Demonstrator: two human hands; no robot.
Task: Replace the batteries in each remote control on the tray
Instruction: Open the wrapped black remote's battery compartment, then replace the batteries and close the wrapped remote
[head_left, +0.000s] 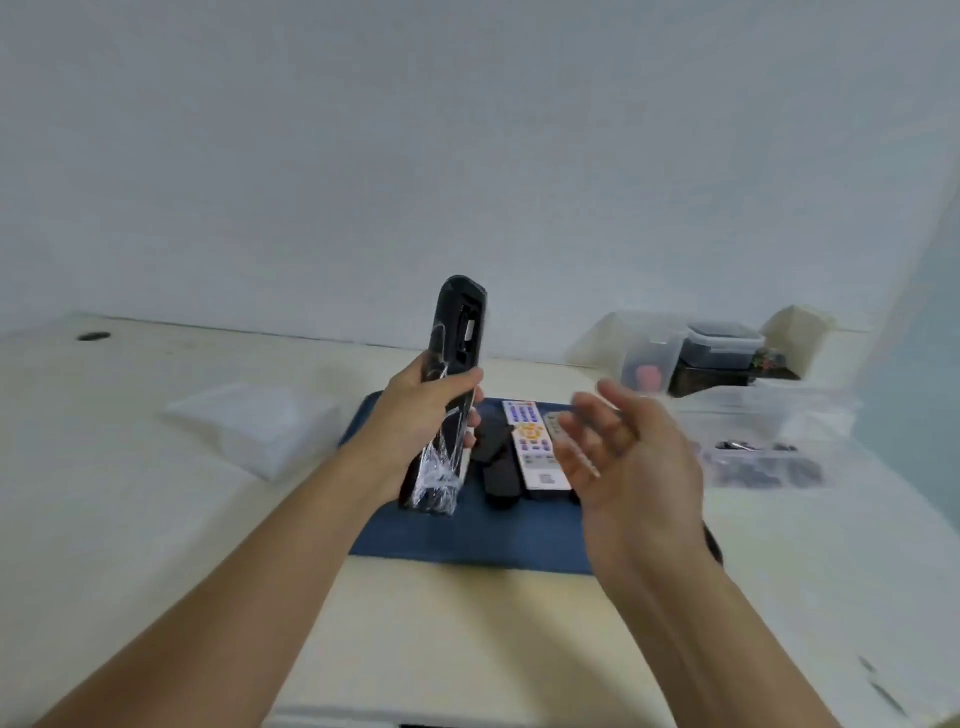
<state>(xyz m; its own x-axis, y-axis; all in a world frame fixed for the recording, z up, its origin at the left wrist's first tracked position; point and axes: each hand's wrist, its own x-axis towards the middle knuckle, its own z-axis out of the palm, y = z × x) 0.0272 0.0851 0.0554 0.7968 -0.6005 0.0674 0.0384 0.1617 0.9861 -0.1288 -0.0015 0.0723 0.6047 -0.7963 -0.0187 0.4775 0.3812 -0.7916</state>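
Left hand: left hand (426, 410) grips a black remote (451, 374) around its middle, fingers curled round it; the remote stands nearly upright, raised above the tray, back side toward the camera
Black remote: battery bay near its top looks uncovered, though blur makes it hard to be sure whether cells sit inside; clear plastic wrap (436, 475) clings crumpled to its lower half
Right hand: right hand (618, 447) is raised beside the remote, not touching it; palm turned inward, fingers spread and relaxed, holding nothing; its fingertips are smeared by motion blur
Tray: blue tray (467, 545) lies flat on the table (467, 634), in the middle, below both hands
On the tray: white remote (535, 444) with coloured buttons lies face up; dark remotes (496, 467) lie just left of it, touching or nearly so; a grey one (555, 422) peeks out to its right, partly hidden behind the right hand
Left of the tray: white pouch (249, 426) lies flat on the table, well apart from the tray
Right of the tray: clear box (763, 441) holds small dark items, too blurred to name; farther back stand clear tubs (691, 358), one with something red inside
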